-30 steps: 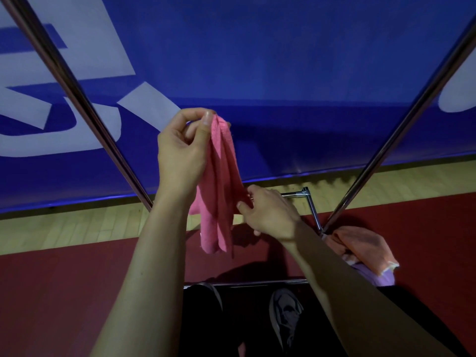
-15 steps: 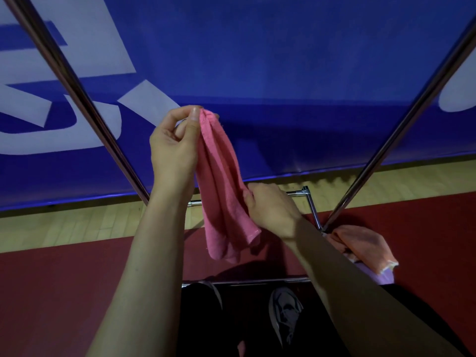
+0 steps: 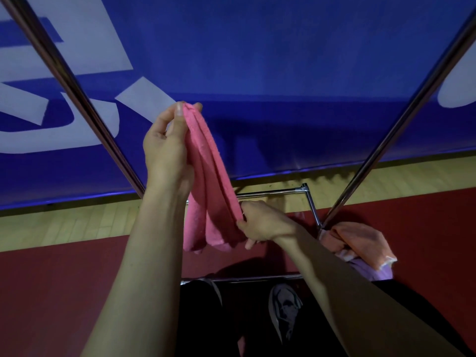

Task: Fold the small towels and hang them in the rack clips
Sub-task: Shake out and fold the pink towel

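Note:
A pink small towel point(image 3: 211, 181) hangs folded lengthwise in the air between the rack's two slanted poles. My left hand point(image 3: 167, 153) pinches its top end between thumb and fingers, held high. My right hand point(image 3: 262, 224) grips the towel's right edge near the bottom, pulling it taut. The lower ends of the towel dangle below my right hand. An orange towel point(image 3: 360, 240) and a purple towel point(image 3: 373, 270) lie bunched at the base of the right pole. No rack clips are in view.
Two shiny metal poles, the left pole point(image 3: 69, 83) and the right pole point(image 3: 401, 124), slant up on either side. Low chrome base bars point(image 3: 273, 193) run behind my hands. A blue banner point(image 3: 283, 73) fills the background above a wood and red floor point(image 3: 51, 292).
My right hand has slid down the towel's edge and drawn it straighter, so the towel now hangs longer and flatter. My left hand has stayed at the top, pinching the end.

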Demonstrator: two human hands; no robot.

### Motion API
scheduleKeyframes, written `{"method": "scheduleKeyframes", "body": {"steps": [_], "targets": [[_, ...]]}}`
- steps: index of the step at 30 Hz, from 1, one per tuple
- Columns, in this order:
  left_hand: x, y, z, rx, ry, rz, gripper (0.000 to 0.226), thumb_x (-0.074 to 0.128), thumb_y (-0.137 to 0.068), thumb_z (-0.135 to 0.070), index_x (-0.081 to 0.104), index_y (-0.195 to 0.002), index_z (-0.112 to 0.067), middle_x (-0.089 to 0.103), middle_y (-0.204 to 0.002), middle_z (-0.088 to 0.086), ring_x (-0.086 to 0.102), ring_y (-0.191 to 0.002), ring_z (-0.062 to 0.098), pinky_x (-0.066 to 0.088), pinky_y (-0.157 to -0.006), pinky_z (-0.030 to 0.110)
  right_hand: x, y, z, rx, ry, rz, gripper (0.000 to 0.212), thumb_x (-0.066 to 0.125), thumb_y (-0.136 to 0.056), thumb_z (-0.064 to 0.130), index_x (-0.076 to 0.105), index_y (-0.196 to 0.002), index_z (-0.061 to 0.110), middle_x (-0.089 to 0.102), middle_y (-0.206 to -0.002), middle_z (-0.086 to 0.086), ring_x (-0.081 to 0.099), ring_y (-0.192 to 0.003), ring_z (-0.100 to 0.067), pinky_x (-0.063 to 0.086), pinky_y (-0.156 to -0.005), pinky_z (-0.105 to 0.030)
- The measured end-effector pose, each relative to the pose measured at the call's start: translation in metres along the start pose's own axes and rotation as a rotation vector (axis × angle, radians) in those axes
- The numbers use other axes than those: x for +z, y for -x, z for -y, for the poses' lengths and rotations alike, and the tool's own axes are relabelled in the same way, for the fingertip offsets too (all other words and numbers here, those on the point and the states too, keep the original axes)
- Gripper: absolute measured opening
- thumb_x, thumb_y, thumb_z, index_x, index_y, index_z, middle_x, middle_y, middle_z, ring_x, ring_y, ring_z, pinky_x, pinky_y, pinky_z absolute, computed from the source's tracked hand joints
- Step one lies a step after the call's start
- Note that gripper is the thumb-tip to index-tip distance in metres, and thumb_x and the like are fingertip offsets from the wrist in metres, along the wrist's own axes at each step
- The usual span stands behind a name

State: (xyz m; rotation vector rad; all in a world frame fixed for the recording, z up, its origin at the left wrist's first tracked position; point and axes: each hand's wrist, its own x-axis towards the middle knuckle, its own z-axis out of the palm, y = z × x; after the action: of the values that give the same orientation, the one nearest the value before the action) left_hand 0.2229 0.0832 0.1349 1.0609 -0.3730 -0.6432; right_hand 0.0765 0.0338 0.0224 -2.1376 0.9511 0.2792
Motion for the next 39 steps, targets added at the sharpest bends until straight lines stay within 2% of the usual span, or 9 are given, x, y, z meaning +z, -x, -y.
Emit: {"method": "scheduleKeyframes", "body": {"steps": [6, 11, 15, 18, 20, 25, 31, 34, 39], "targets": [[-0.005, -0.005, -0.006, -0.109, 0.214, -0.013, 0.020, 0.058, -0.106, -0.014, 0.065, -0.124, -0.008, 0.078, -0.104, 0.000, 0.067, -0.072, 0.006, 0.058, -0.069, 0.024, 0.003, -0.014, -0.020, 0.087, 0.263, -0.003, 0.019, 0.063, -0.081, 0.020, 0.069, -0.099, 0.017, 0.071, -0.090, 0.000, 0.071, -0.088, -0.022, 0.060, -0.082, -0.034], [-0.013, -0.016, -0.003, -0.151, 0.335, 0.026, 0.018, 0.061, -0.103, -0.010, 0.067, -0.120, -0.008, 0.077, -0.096, -0.001, 0.067, -0.070, 0.007, 0.057, -0.068, 0.025, 0.004, -0.013, -0.027, 0.157, 0.278, 0.053, 0.024, 0.058, -0.089, 0.009, 0.065, -0.111, 0.007, 0.070, -0.112, -0.014, 0.069, -0.102, -0.031, 0.050, -0.066, -0.031], [-0.021, -0.021, -0.002, -0.194, 0.433, 0.071, 0.062, 0.077, -0.082, -0.014, 0.061, -0.141, -0.007, 0.076, -0.100, -0.001, 0.065, -0.074, 0.008, 0.056, -0.076, 0.027, 0.001, -0.010, -0.030, 0.197, 0.234, 0.078, 0.021, 0.050, -0.098, 0.006, 0.053, -0.119, -0.001, 0.057, -0.130, -0.022, 0.065, -0.113, -0.037, 0.044, -0.056, -0.030], [-0.023, -0.023, 0.001, -0.194, 0.486, 0.066, 0.075, 0.080, -0.077, -0.015, 0.056, -0.148, -0.008, 0.076, -0.120, 0.001, 0.066, -0.076, 0.007, 0.056, -0.074, 0.026, 0.007, -0.012, -0.039, 0.272, 0.146, 0.109, 0.038, 0.047, -0.099, 0.005, 0.044, -0.137, 0.000, 0.064, -0.121, -0.023, 0.075, -0.092, -0.034, 0.059, -0.051, -0.032], [-0.023, -0.023, 0.002, -0.219, 0.530, 0.035, 0.053, 0.073, -0.092, -0.015, 0.061, -0.143, -0.008, 0.075, -0.107, -0.001, 0.065, -0.074, 0.007, 0.057, -0.070, 0.025, 0.010, -0.012, -0.044, 0.337, 0.043, 0.145, 0.043, 0.043, -0.100, 0.006, 0.034, -0.142, 0.005, 0.070, -0.108, -0.020, 0.077, -0.078, -0.030, 0.064, -0.067, -0.045], [-0.020, -0.017, -0.002, -0.310, 0.655, 0.048, 0.018, 0.064, -0.103, -0.021, 0.075, -0.112, -0.010, 0.068, -0.080, -0.004, 0.062, -0.057, 0.006, 0.056, -0.054, 0.022, 0.001, -0.015, -0.048, 0.286, -0.100, 0.097, 0.041, 0.051, -0.098, 0.000, 0.037, -0.136, 0.006, 0.072, -0.092, -0.014, 0.075, -0.072, -0.021, 0.062, -0.074, -0.039], [-0.023, -0.019, -0.003, -0.345, 0.797, 0.081, 0.021, 0.064, -0.101, -0.014, 0.075, -0.119, -0.010, 0.080, -0.098, -0.004, 0.070, -0.064, 0.007, 0.058, -0.055, 0.025, -0.011, -0.012, -0.043, 0.241, 0.025, -0.090, 0.022, 0.055, -0.095, 0.014, 0.061, -0.113, 0.005, 0.071, -0.108, -0.012, 0.073, -0.087, -0.025, 0.062, -0.080, -0.041], [-0.022, -0.018, -0.004, -0.351, 0.794, 0.078, 0.018, 0.063, -0.103, -0.016, 0.077, -0.111, -0.008, 0.074, -0.109, -0.012, 0.068, -0.066, 0.007, 0.058, -0.057, 0.023, -0.011, -0.009, -0.040, 0.222, 0.036, -0.088, 0.018, 0.055, -0.096, 0.021, 0.059, -0.109, 0.009, 0.070, -0.109, -0.013, 0.072, -0.085, -0.026, 0.060, -0.074, -0.037], [-0.021, -0.018, -0.004, -0.325, 0.849, 0.096, 0.021, 0.061, -0.106, -0.016, 0.078, -0.110, -0.004, 0.078, -0.085, 0.000, 0.068, -0.059, 0.009, 0.058, -0.056, 0.023, -0.009, -0.008, -0.039, 0.291, -0.123, -0.144, 0.028, 0.050, -0.098, 0.019, 0.038, -0.122, 0.009, 0.068, -0.097, -0.018, 0.072, -0.068, -0.029, 0.063, -0.054, -0.039]]}}
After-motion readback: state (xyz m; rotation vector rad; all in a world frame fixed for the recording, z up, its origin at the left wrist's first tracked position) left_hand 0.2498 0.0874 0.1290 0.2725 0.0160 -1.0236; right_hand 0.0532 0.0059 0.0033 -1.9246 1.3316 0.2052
